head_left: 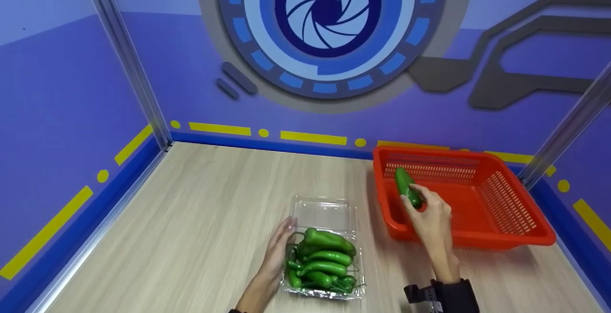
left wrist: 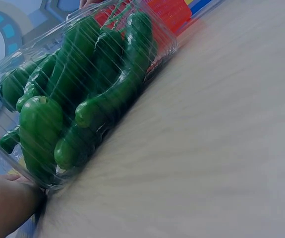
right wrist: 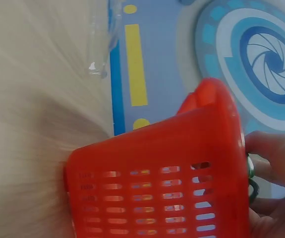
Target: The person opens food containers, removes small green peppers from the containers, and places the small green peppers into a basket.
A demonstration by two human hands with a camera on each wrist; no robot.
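Your right hand [head_left: 433, 215] pinches a pepper [head_left: 405, 183] at the four-o'clock basket [head_left: 470, 208], your left hand [head_left: 276, 252] rests fingers-extended along the six-o'clock box [head_left: 322, 215]: seemingly mid-transfer, calling next for steady control.

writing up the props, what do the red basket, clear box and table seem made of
Red basket: probably moulded plastic, semigloss; regular slots pierce its walls. Clear box: likely thin, glossy plastic; peppers show through shiny sides. Table: pale wood or laminate, fairly matt, with grain streaks.

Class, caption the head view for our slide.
Right hand holds a pepper over the basket; left hand touches a box of peppers.
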